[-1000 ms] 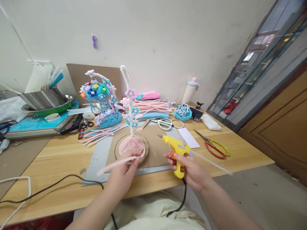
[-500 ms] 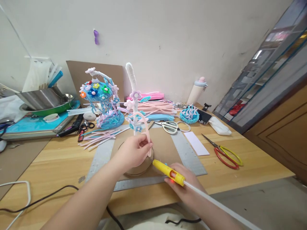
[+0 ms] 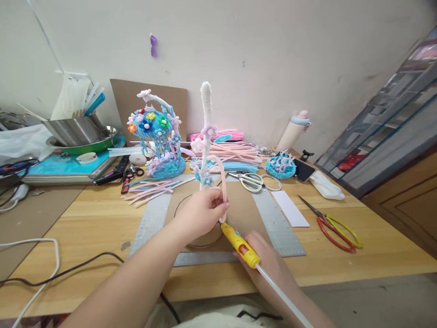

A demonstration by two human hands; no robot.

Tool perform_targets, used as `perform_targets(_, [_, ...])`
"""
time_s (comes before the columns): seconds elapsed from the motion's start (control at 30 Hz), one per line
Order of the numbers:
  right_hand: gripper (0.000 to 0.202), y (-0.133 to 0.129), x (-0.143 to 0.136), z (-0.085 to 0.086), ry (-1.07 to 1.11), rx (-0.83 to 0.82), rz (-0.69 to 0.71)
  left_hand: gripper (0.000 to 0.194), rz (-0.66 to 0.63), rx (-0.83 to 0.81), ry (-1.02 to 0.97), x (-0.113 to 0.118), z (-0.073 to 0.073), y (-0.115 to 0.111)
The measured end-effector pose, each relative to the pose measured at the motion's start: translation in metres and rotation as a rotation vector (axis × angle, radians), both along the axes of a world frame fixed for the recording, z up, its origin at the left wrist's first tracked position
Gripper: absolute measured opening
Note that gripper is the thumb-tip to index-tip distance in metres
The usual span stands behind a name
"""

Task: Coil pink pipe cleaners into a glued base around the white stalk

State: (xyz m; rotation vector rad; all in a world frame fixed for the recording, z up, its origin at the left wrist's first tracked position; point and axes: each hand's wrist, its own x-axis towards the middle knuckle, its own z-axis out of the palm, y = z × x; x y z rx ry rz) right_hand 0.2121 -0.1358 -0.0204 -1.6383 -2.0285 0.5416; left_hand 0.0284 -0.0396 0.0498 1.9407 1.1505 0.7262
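My left hand point(image 3: 206, 212) is closed, pinching a pink pipe cleaner point(image 3: 223, 182) that bends over in a loop. Behind it rises a white fuzzy stem point(image 3: 206, 109) dressed with lilac, pink and blue flowers; my hand hides its foot. My right hand point(image 3: 261, 255) grips a yellow hot glue gun point(image 3: 241, 246), a long clear glue stick point(image 3: 282, 294) trailing from its rear. The gun's nozzle is at the lower end of the pink pipe cleaner; whether they touch I cannot tell. Underneath lies a cardboard sheet point(image 3: 249, 218) with a round cardboard disc on it, partly covered by my left hand.
A finished-looking blue flowered jellyfish lamp shape point(image 3: 150, 130) stands back left. Bundled pink pipe cleaners point(image 3: 235, 150) lie behind the stem. Red-and-yellow scissors point(image 3: 336, 230), white-handled scissors point(image 3: 251, 182) and a white card point(image 3: 290, 208) lie rightward. A black cable point(image 3: 92, 257) crosses the left front.
The glue gun's nozzle has come up closer to the pink pipe cleaner's lower end. The whole view has shifted, so the objects sit further right; both hands keep their holds.
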Motion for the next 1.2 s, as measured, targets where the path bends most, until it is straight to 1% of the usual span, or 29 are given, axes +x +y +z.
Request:
perform_targets(0.3, [0.025,-0.0028,-0.0031,0.0058,0.04,-0.037,-0.023,0.018,0.003,0.02,0.0,0.0014,0.0043,-0.0019])
perform_targets(0.47, [0.025,-0.0031,-0.0022,0.0028,0.018,-0.004,-0.033,0.018,0.007,0.03,0.007,0.0009,0.0036,-0.0025])
perform_targets(0.7, [0.023,-0.0019,-0.0023,0.0012,-0.019,-0.008,-0.033,0.02,0.017,0.04,0.026,0.001,0.0033,-0.0027])
perform_targets(0.87, [0.024,-0.0023,-0.0022,0.0022,-0.008,-0.017,-0.03,0.02,0.021,0.039,0.038,0.0007,0.0045,-0.003])
perform_targets(1.0, [0.026,-0.0034,-0.0015,0.0006,0.014,0.009,-0.023,0.021,0.027,0.043,0.043,0.0007,0.0035,-0.0034])
perform_targets(1.2, [0.023,-0.0026,-0.0019,-0.0008,0.013,0.012,-0.034,0.021,0.025,0.054,0.052,0.001,0.004,-0.004])
